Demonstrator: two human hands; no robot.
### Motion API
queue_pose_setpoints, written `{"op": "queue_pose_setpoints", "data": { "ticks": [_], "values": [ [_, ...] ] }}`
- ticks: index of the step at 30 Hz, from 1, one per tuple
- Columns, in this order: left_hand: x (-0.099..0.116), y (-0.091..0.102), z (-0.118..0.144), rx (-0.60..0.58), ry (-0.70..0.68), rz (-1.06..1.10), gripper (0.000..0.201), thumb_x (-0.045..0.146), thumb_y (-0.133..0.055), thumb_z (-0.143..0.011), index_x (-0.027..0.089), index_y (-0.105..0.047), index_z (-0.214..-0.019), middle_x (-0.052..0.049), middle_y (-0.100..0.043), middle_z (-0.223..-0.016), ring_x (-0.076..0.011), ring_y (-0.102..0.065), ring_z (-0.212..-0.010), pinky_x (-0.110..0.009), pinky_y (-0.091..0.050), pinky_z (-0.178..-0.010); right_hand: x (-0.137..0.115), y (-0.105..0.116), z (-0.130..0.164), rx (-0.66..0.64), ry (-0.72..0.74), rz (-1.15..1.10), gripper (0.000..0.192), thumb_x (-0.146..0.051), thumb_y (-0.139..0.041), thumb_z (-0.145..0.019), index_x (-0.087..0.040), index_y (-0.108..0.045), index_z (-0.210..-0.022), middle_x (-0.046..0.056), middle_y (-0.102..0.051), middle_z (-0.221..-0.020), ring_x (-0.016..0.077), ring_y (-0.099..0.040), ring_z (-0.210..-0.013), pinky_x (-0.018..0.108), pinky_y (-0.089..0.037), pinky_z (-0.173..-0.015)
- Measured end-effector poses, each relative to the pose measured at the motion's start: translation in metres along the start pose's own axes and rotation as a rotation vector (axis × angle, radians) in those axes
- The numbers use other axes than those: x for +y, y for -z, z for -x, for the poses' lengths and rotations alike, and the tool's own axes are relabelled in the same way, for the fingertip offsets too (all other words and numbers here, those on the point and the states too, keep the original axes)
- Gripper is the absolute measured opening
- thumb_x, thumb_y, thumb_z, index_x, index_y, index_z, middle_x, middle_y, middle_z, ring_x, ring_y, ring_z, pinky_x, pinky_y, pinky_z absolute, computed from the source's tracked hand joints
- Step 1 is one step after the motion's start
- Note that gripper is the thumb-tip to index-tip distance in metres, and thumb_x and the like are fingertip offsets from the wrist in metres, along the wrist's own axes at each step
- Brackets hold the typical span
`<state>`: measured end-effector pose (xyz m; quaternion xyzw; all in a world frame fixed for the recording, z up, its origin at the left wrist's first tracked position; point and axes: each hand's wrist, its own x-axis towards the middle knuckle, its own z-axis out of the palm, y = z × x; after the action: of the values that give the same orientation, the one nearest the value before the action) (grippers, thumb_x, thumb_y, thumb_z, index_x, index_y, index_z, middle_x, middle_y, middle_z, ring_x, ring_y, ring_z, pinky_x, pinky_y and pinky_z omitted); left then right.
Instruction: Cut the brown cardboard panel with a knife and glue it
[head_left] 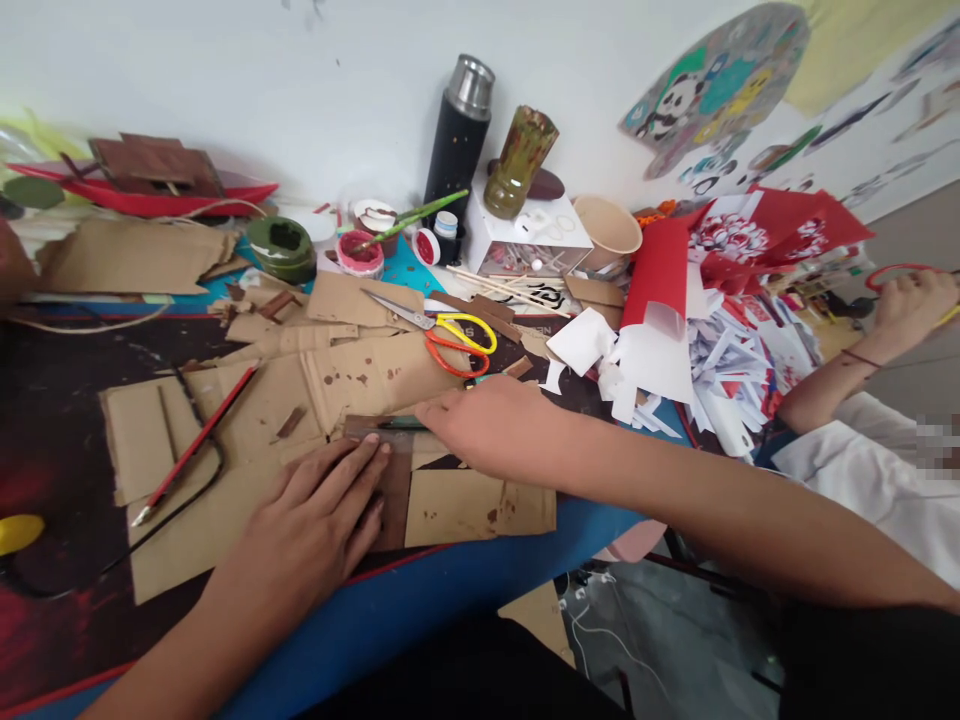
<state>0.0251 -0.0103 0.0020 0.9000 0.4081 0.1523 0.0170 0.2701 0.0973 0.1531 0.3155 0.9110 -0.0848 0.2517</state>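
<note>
My left hand (315,515) lies flat with fingers stretched, pressing on a brown-painted cardboard strip (395,510) near the table's front edge. Under its fingertips there seems to be a clear, ruler-like strip. My right hand (487,420) is closed around a slim dark-green tool (403,424), whose tip points left across the top of the brown strip, beside my left fingertips. Whether it is a pen or a craft knife I cannot tell. Scissors (431,322) with yellow and orange handles lie just beyond my right hand. Plain cardboard (480,505) lies to the right of the strip.
A red pencil-like stick (196,445) and a black cord (214,478) lie at left. Behind stand a red model boat (172,195), paint pots (360,253), a black thermos (456,145) and a white box (525,235). Paper scraps (724,360) pile at right, near another person's arm (847,365).
</note>
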Motion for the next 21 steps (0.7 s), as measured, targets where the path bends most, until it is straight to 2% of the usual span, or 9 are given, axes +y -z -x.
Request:
{"op": "queue_pose_setpoints", "data": {
  "ticks": [3,7,11,15,18,21],
  "values": [
    [0.0,0.002,-0.002,0.033,-0.025,-0.005,0.053,0.029,-0.046,-0.112,0.012,-0.066,-0.158,-0.021,-0.071,-0.159,-0.0423,-0.063,-0.147,-0.062,-0.051,-0.118,-0.001,-0.002,0.006,0.036,-0.02,0.01,0.046,-0.001,-0.053,-0.107,-0.011,-0.066,-0.149,0.017,-0.085,-0.126,0.0221,-0.081,-0.087,0.032,-0.041,-0.059],
    [0.0,0.004,-0.003,0.036,0.009,0.045,0.057,0.031,-0.049,-0.112,0.017,-0.061,-0.165,-0.019,-0.074,-0.156,-0.0401,-0.065,-0.145,-0.06,-0.052,-0.118,-0.001,0.0,0.012,0.037,-0.005,0.002,0.038,-0.003,-0.055,-0.108,-0.012,-0.068,-0.142,0.014,-0.086,-0.113,0.0222,-0.08,-0.084,0.032,-0.039,-0.059],
    [-0.001,0.004,-0.003,0.013,0.025,0.053,0.059,0.032,-0.046,-0.112,0.02,-0.057,-0.168,-0.018,-0.073,-0.158,-0.041,-0.065,-0.146,-0.063,-0.053,-0.117,0.002,0.001,0.015,0.015,-0.02,-0.013,0.034,-0.006,-0.053,-0.111,-0.012,-0.066,-0.141,0.014,-0.084,-0.111,0.0227,-0.079,-0.085,0.033,-0.034,-0.057],
    [-0.001,0.005,-0.003,0.038,0.019,0.032,0.057,0.035,-0.047,-0.113,0.018,-0.059,-0.166,-0.016,-0.077,-0.153,-0.0393,-0.067,-0.142,-0.058,-0.052,-0.117,0.003,-0.001,0.016,0.022,-0.024,-0.002,0.037,-0.004,-0.05,-0.11,-0.012,-0.065,-0.143,0.013,-0.084,-0.11,0.0234,-0.08,-0.089,0.035,-0.03,-0.055],
    [-0.001,0.006,-0.004,0.042,0.006,0.025,0.057,0.033,-0.046,-0.114,0.013,-0.059,-0.165,-0.018,-0.076,-0.153,-0.0396,-0.066,-0.142,-0.057,-0.051,-0.118,0.003,-0.004,0.016,0.022,-0.03,0.0,0.035,-0.003,-0.053,-0.108,-0.011,-0.067,-0.14,0.012,-0.084,-0.109,0.022,-0.079,-0.086,0.034,-0.031,-0.055],
    [-0.001,0.007,-0.004,0.034,-0.004,0.031,0.058,0.034,-0.046,-0.113,0.014,-0.057,-0.167,-0.018,-0.074,-0.156,-0.0399,-0.065,-0.144,-0.057,-0.051,-0.118,0.004,-0.006,0.016,0.037,-0.019,-0.023,0.034,-0.005,-0.055,-0.109,-0.013,-0.068,-0.139,0.012,-0.084,-0.11,0.0201,-0.076,-0.081,0.032,-0.035,-0.057]
  ]
}}
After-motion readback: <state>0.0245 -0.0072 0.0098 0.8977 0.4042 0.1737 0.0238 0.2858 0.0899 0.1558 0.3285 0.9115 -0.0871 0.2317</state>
